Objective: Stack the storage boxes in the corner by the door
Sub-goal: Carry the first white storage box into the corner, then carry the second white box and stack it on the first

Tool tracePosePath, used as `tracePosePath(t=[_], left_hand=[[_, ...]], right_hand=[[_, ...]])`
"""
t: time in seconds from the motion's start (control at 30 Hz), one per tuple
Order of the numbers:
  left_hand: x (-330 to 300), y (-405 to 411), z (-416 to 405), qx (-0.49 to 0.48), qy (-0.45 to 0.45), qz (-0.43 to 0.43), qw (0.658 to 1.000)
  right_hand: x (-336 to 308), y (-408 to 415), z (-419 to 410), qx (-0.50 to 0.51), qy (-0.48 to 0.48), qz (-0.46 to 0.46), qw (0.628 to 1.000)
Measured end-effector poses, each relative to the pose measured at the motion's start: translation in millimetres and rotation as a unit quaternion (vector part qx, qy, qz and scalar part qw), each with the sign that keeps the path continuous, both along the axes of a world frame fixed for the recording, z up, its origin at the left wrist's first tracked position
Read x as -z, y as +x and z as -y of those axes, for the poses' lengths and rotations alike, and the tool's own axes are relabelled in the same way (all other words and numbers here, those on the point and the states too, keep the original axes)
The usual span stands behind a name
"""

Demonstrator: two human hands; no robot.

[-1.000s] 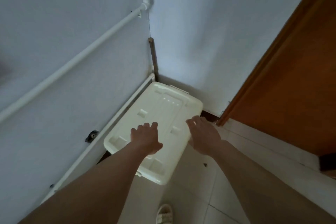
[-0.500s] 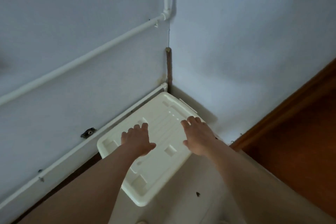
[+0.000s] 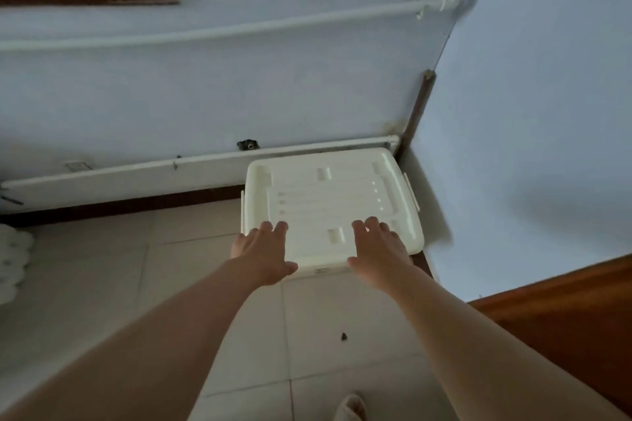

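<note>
Head view looked down into a room corner. At the far left edge a pale, lumpy white object [image 3: 10, 260] lay on the tiled floor [image 3: 102, 284], too cropped to identify. Along the left wall a white pipe [image 3: 239, 29] ran across, and lower down a white skirting rail [image 3: 136, 174] sat above a dark baseboard, with a small dark fitting [image 3: 248, 144] on the wall just over it.

The left hand [image 3: 263, 249] reached forward with its fingers straight and slightly spread, palm down, at the near left edge of the white storage box [image 3: 328, 195]; it gripped nothing, and I could not tell whether the fingertips touched the lid or floated just above it. The box, lid on, stood on the floor pushed into the corner, its far side against the rail and its right side close to the right wall [image 3: 530, 147].

The right hand [image 3: 379, 249] lay likewise flat and loosely spread over the near right part of the lid, holding nothing. A dark speck [image 3: 343, 336] marked the tiles between the forearms. At the lower right a brown wooden door [image 3: 564, 325] bordered the wall.
</note>
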State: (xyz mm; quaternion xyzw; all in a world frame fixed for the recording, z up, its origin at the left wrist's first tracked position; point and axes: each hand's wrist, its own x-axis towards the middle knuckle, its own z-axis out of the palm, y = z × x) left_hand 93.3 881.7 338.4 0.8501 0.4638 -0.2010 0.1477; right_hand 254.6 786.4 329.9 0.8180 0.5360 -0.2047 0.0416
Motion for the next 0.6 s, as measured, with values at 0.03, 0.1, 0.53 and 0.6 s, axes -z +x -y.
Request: tracePosePath(t=[0.03, 0.1, 0.53, 0.6], left_hand=[[0, -9, 7, -0.015, 0.001, -0.001, 1.0], [-3, -27, 22, -0.046, 0.003, 0.007, 0.999], [-10, -183, 166, -0.12, -0.001, 0.06, 0.991], [-7, -214, 188, -0.141, -0.005, 0.051, 0.989]], right_hand=[[-1, -6, 6, -0.008, -0.001, -0.001, 1.0], [-4, -19, 19, -0.022, -0.003, 0.004, 1.0], [-18, -168, 131, -0.108, -0.001, 0.048, 0.993], [-17, -197, 150, -0.131, -0.008, 0.045, 0.99]])
